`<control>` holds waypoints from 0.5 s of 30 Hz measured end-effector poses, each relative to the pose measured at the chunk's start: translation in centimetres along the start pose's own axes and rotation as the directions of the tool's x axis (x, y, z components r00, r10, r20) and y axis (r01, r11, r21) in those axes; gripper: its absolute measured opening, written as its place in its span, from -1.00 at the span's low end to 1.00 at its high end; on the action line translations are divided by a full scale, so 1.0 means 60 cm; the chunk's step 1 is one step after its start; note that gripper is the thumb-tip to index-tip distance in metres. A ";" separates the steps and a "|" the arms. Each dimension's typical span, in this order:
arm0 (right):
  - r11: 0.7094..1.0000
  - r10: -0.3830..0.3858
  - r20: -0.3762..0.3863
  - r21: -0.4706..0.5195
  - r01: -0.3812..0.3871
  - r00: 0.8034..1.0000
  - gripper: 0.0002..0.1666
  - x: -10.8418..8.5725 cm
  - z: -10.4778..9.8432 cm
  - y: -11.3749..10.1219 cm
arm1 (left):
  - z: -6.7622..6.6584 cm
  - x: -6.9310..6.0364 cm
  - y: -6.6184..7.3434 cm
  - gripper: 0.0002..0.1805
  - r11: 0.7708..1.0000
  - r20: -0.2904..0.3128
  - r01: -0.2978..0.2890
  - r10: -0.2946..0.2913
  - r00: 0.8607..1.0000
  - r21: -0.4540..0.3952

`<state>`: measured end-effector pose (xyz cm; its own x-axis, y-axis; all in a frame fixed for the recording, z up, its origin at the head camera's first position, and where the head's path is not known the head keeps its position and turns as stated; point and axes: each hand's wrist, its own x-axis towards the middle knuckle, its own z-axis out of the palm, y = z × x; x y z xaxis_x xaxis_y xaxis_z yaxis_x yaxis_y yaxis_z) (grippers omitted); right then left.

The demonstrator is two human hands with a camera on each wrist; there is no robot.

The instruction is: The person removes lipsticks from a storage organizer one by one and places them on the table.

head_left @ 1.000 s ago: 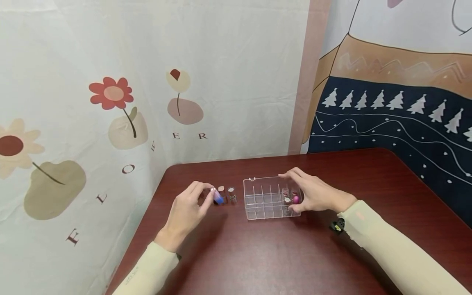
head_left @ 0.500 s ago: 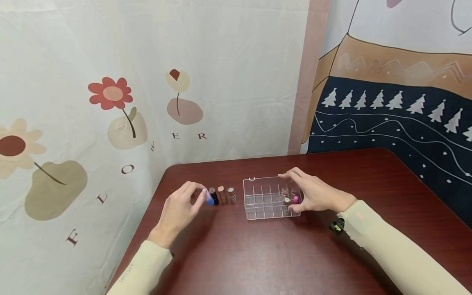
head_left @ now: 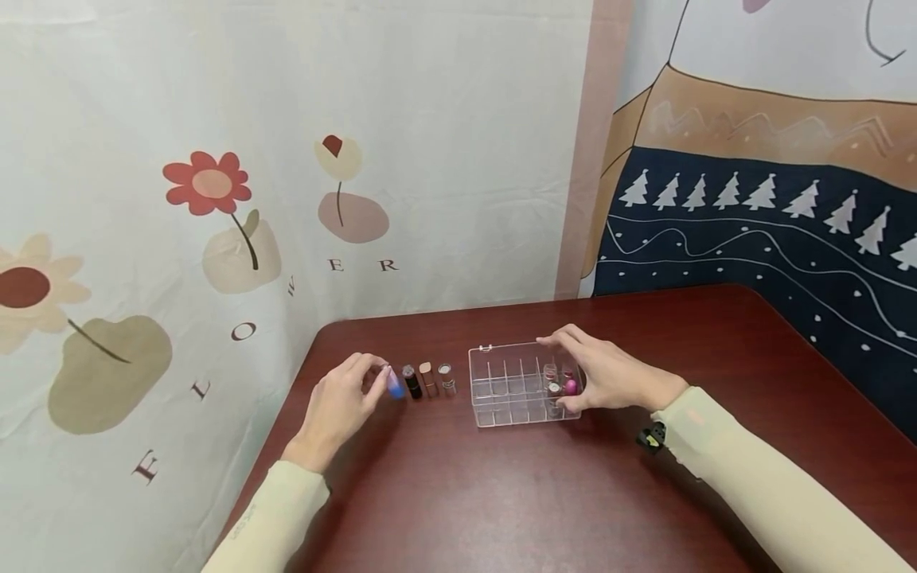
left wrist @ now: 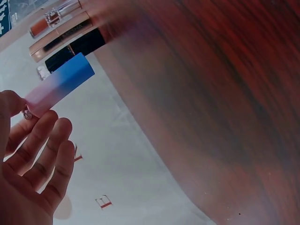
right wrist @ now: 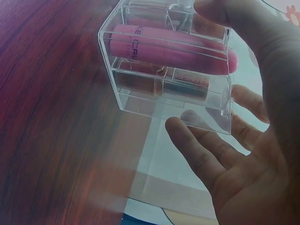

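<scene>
The left hand [head_left: 333, 412] comes from the left side with the wrist low, and its thumb and forefinger pinch the pink end of a blue-and-pink tube [head_left: 396, 387], while the other fingers are loosely apart. This tube is slightly tilted, blue end down, near the left edge of the bench [head_left: 501, 493]; I cannot tell if it touches the surface. The right hand [head_left: 612, 376] reaches in from the right and grips the right end of a clear divided box [head_left: 501, 415], its thumb at the near side and its fingers at the far side. Between the held tube and the box, three more tubes stand upright in a row: a black tube [head_left: 412, 384], a rose-gold tube [head_left: 429, 380] and a transparent tube [head_left: 447, 380]. They are in the straight way from one to the other. In the rightmost compartments there is a bright pink tube [right wrist: 173, 50] with other tubes beside it, partly covered by the hand. Behind the bench hangs a pale flower-printed cloth [head_left: 458, 159].
</scene>
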<state>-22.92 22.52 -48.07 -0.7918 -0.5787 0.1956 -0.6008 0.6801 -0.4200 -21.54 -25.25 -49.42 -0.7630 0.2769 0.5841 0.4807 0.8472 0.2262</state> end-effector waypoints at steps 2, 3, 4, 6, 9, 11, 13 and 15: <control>1.000 0.000 0.000 -0.001 0.000 1.000 0.23 0.000 0.000 0.001 | 0.002 0.001 -0.002 -0.90 1.000 0.021 0.014 -0.014 1.000 0.005; 1.000 -0.002 -0.001 -0.002 0.002 1.000 0.23 0.000 0.000 0.001 | 0.003 0.002 -0.003 -0.89 1.000 0.031 0.023 -0.023 0.999 0.009; 1.000 -0.004 -0.002 -0.002 0.004 1.000 0.24 0.000 0.000 0.001 | 0.004 0.003 -0.003 -0.89 0.999 0.043 0.030 -0.031 0.999 0.012; 1.000 -0.008 -0.003 0.002 0.008 1.000 0.24 0.000 0.000 0.001 | 0.006 0.004 -0.005 -0.90 0.999 0.061 0.041 -0.042 0.997 0.020; 1.000 -0.014 -0.005 0.003 0.014 1.000 0.23 0.000 0.000 0.000 | 0.009 0.005 -0.006 -0.92 0.998 0.082 0.054 -0.056 0.995 0.029; 1.000 -0.018 -0.006 0.004 0.018 1.000 0.23 0.000 -0.001 -0.001 | 0.011 0.006 -0.007 -0.92 0.998 0.091 0.058 -0.061 0.994 0.032; 1.000 -0.021 -0.007 0.002 0.021 1.000 0.23 0.000 -0.001 -0.001 | 0.012 0.007 -0.008 -0.92 0.997 0.097 0.064 -0.067 0.993 0.031; 1.000 -0.023 -0.009 0.002 0.023 1.000 0.23 0.000 -0.002 -0.002 | 0.012 0.007 -0.009 -0.92 0.997 0.104 0.071 -0.073 0.992 0.030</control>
<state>-22.87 22.48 -47.94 -0.7789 -0.5899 0.2129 -0.6184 0.6660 -0.4171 -22.43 -25.24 -49.86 -0.8370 0.2598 0.4816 0.4125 0.8779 0.2433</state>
